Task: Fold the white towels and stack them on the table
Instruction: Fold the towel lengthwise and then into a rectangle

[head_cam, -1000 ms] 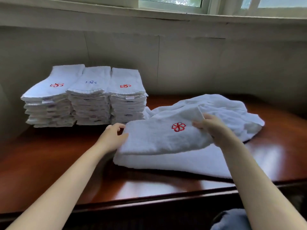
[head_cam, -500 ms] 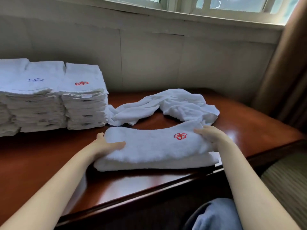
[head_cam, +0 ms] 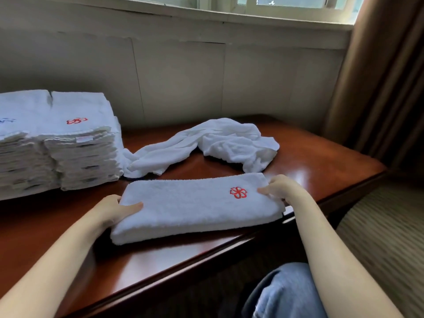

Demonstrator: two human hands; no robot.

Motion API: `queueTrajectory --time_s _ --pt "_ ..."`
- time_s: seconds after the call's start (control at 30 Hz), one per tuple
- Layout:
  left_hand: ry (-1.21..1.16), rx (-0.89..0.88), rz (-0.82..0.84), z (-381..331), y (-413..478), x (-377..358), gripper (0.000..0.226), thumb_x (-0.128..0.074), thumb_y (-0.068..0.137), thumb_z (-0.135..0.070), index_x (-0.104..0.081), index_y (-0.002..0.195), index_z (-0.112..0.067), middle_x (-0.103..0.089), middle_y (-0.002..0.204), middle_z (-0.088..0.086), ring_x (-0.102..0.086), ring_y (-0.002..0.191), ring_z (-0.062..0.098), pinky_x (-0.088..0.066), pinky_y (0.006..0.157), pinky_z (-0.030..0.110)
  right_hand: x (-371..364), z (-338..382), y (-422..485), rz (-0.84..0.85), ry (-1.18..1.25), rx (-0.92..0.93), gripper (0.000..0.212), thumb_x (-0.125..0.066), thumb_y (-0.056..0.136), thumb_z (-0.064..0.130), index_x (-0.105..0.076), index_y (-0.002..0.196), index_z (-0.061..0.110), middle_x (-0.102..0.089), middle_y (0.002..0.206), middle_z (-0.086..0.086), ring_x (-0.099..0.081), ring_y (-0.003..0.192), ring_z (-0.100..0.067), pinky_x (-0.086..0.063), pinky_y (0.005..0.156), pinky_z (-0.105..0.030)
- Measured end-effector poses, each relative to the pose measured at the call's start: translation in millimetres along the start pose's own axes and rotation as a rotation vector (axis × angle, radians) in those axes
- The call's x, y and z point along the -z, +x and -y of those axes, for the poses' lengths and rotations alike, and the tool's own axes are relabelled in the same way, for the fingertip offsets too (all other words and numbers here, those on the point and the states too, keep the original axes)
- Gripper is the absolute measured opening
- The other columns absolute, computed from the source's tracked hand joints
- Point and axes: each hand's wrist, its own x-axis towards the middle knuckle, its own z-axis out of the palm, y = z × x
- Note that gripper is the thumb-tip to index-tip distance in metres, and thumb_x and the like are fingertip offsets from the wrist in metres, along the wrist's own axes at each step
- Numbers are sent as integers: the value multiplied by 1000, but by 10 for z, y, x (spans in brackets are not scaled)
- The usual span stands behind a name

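From my head camera, I see a folded white towel (head_cam: 195,207) lying as a long band on the near part of the dark wooden table (head_cam: 321,152), close to its front edge. A red embroidered emblem (head_cam: 238,192) faces up near the towel's right end.

My left hand (head_cam: 112,210) grips the left end: my thumb lies flat on top and the other fingers curl round the end, hidden behind and beneath the cloth. My right hand (head_cam: 282,189) holds the right end just beside the emblem, with its fingers (head_cam: 266,191) bent over the top and its thumb hidden from me.

Behind the band a crumpled white towel (head_cam: 206,143) sprawls loose on the table, apart from the folded one. Its left tail reaches the foot of the stacks of folded towels (head_cam: 80,143). These stand at the left against the wall. The nearer stack shows a red emblem on top, and the one beside it, cut off by the picture's edge, shows a blue mark.

A brown curtain (head_cam: 378,88) hangs at the right beneath the window sill (head_cam: 275,19). My knee in blue jeans (head_cam: 286,292) shows below the table edge.
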Motion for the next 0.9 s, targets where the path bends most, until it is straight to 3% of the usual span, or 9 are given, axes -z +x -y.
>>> queueTrajectory --time_s 0.17,0.27,0.37,0.47,0.57,0.67,0.77,0.83,0.9 --pt "-367 41 29 44 -10 40 17 -64 89 -7 -62 93 10 -65 53 1 -60 44 12 -44 38 15 -49 7 50 -44 -76 9 32 -66 86 32 -49 73 8 -52 73 -7 -50 65 -23 -38 57 -25" --pt "-472 71 80 58 -21 49 9 -59 92 -4 -61 89 4 -64 48 -1 -56 36 4 -39 32 13 -58 24 30 -69 -159 14 29 -66 85 32 -49 86 9 -53 90 -9 -52 82 -25 -40 68 -27" --pt "-378 55 76 71 47 15 17 -57 95 -15 -60 102 0 -66 66 0 -59 53 9 -43 42 18 -119 115 -36 -219 -316 126 37 -62 83 20 -48 117 14 -51 115 -9 -51 110 -31 -42 79 -32" --pt "-292 64 111 87 101 27 40 -59 90 -44 -57 112 -10 -65 90 -2 -60 78 12 -44 59 25 -317 317 -104 -316 -245 556 48 -59 86 13 -48 132 19 -46 132 -6 -44 122 -27 -40 94 -34" --pt "-174 55 272 130 50 126 64 -68 66 -71 -53 113 -30 -66 108 -4 -63 99 20 -50 75 33 -631 505 -183 -188 -180 820 42 -55 94 31 -49 135 23 -41 144 -2 -34 135 -19 -29 111 -32" --pt "-225 -63 377 168 28 161 86 -88 41 -57 -58 118 -31 -69 112 1 -65 104 30 -53 86 43 -889 586 -160 -32 -424 773 50 -40 98 44 -35 144 28 -30 152 0 -19 143 -19 -14 117 -39" --pt "-533 -104 57 117 34 135 84 -86 65 -33 -43 134 -10 -62 116 15 -66 84 32 -57 60 36 -923 623 -124 -55 -461 696 55 -35 95 53 -33 144 29 -35 149 3 -26 139 -19 -16 115 -43" --pt "-767 -53 -218 112 89 133 76 -72 84 -22 -26 143 -9 -53 127 16 -63 88 29 -57 62 39 -913 623 -122 -71 -468 646 61 -34 92 61 -31 144 30 -36 148 3 -28 138 -21 -17 114 -46" --pt "-994 2 -311 147 141 136 66 -61 93 -16 -24 145 -2 -49 133 19 -60 87 26 -53 60 35 -914 625 -124 -63 -484 606 64 -31 90 65 -29 145 32 -37 148 0 -31 137 -24 -18 113 -48"
